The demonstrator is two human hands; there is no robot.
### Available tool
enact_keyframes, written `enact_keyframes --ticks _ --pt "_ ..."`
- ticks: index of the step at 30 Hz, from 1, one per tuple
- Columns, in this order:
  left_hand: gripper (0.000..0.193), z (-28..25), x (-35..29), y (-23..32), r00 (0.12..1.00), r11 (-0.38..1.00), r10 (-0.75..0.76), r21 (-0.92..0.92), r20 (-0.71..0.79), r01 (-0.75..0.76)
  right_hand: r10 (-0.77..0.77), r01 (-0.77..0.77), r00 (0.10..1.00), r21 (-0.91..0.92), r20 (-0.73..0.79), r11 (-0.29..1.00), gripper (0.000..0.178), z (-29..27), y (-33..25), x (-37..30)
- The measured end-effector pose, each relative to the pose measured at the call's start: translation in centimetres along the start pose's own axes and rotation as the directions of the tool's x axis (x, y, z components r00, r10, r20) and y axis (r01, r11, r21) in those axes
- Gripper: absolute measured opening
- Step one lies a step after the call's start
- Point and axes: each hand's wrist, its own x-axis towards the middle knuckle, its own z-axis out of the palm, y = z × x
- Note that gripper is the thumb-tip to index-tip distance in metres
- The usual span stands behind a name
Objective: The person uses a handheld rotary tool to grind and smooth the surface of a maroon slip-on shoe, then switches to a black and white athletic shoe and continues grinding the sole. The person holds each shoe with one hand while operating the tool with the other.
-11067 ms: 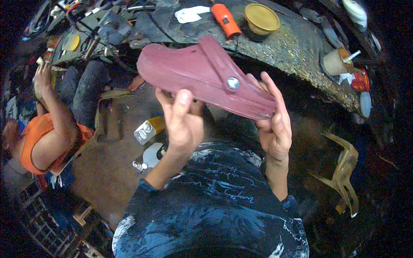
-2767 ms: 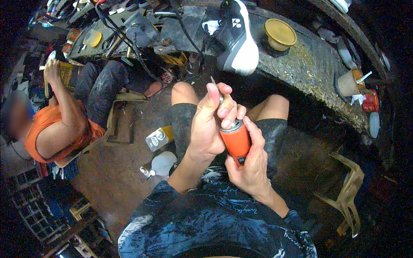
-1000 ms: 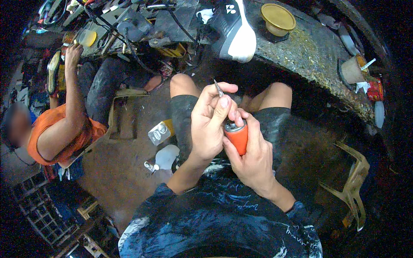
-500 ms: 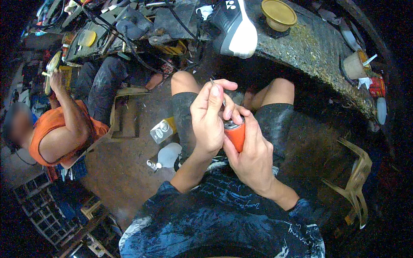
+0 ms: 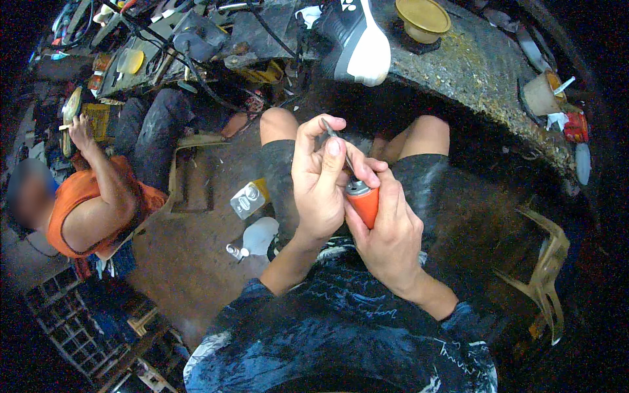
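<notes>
In the head view, the person's two hands met on the near side of the bench [image 5: 485, 85], short of its edge and above the lap. The right hand [image 5: 391, 245] was wrapped closely around an orange cylinder [image 5: 365, 208], its grey end facing the bench. The left hand [image 5: 319, 177] had a narrow pinch, thumb against fingers, on a thin metal piece [image 5: 329, 128] whose pointed tip slanted up toward the bench. The piece's lower part ran down toward the grey end; fingers covered the spot, so whether the two were joined or merely close could not be told.

As far as this view showed, the work in hand looked under way rather than finished: both parts were gripped and brought together, and neither had been set down. What remained appeared to hang on that hidden meeting point, and how much was left could not be judged.

A dark and white shoe [image 5: 368, 56] stood out over the near edge of the bench, with no hand on it; any work on it could not be made out. Just to its right on the bench was a tub with a yellow lid [image 5: 422, 16]. Near the left part of the bench, a co-worker in an orange top [image 5: 98, 203] raised a hand [image 5: 81, 133] beside a pale, shoe-like object [image 5: 71, 105].
</notes>
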Motion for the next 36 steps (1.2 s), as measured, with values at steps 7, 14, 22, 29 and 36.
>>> enact_keyframes --ticks 7,14,22,29,36 --pt "0.026 -0.2 0.5 -0.1 0.998 0.998 0.007 0.056 -0.061 -0.004 0.017 -0.014 1.0 -0.099 0.026 0.995 0.076 0.4 -0.7 -0.2" --pt "0.06 -1.8 0.8 0.2 0.982 0.962 -0.164 -0.234 -0.093 0.139 -0.007 0.0 0.999 -0.156 -0.04 0.988 0.07 -0.3 0.4 0.1" --pt "0.069 -2.5 0.3 5.0 0.996 0.852 -0.082 0.521 0.026 0.057 -0.071 0.07 0.997 -0.172 -0.001 0.983 0.079 -2.1 1.6 0.6" --pt "0.036 -1.2 -0.4 2.8 0.998 0.967 -0.04 0.251 -0.039 0.049 -0.079 0.078 0.997 -0.05 -0.025 0.996 0.073 -1.3 0.9 0.6" --pt "0.023 -1.2 -1.0 3.1 0.996 0.962 -0.064 0.269 0.068 0.043 -0.024 -0.019 0.986 0.255 0.164 0.967 0.061 -1.8 0.7 0.8"
